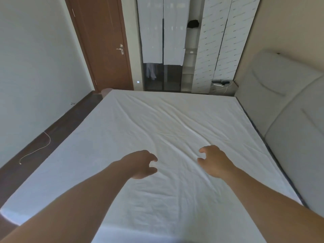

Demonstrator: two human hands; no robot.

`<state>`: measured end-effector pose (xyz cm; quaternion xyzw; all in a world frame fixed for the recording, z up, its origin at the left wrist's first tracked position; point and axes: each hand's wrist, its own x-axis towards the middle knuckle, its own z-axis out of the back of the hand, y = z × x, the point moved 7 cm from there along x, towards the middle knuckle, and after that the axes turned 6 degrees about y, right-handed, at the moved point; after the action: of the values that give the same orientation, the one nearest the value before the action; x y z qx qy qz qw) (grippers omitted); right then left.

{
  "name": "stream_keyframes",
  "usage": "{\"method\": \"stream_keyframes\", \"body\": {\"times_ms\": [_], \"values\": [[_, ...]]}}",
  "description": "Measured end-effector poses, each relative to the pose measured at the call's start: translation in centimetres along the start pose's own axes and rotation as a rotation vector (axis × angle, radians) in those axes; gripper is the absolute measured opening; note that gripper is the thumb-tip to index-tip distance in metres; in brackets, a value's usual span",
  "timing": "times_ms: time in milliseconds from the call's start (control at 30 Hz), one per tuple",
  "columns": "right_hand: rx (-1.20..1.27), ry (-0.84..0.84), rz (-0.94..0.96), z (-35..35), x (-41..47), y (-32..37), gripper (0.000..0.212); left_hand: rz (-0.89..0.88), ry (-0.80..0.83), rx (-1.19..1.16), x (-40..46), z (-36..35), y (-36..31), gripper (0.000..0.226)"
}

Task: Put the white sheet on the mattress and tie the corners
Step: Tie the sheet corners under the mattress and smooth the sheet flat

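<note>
The white sheet (157,123) lies spread over the whole mattress, with long creases running across its middle. Both my arms reach out over it from the near edge. My left hand (142,163) hovers just above the sheet left of centre, fingers curled and apart, holding nothing. My right hand (213,159) is a little to the right, also with fingers apart and empty, close to a raised crease. A dark strip of mattress edge (273,155) shows along the right side. The sheet's corners are not visible in detail.
A padded pale headboard (289,120) stands along the right. Dark floor (52,134) with a thin white cable (40,148) runs along the left wall. A brown door (105,46) and a wardrobe (163,41) stand beyond the far edge; a bedside table (222,86) is at the far right.
</note>
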<state>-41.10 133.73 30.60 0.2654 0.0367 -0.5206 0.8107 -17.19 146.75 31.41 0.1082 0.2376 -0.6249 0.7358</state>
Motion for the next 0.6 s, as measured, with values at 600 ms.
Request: {"method": "stream_keyframes", "body": {"times_ms": [600], "values": [[0.027,-0.137,-0.100,-10.7,-9.9,21.8,0.049,-0.203,0.046,0.186,-6.3,1.3,20.3,0.054]]}}
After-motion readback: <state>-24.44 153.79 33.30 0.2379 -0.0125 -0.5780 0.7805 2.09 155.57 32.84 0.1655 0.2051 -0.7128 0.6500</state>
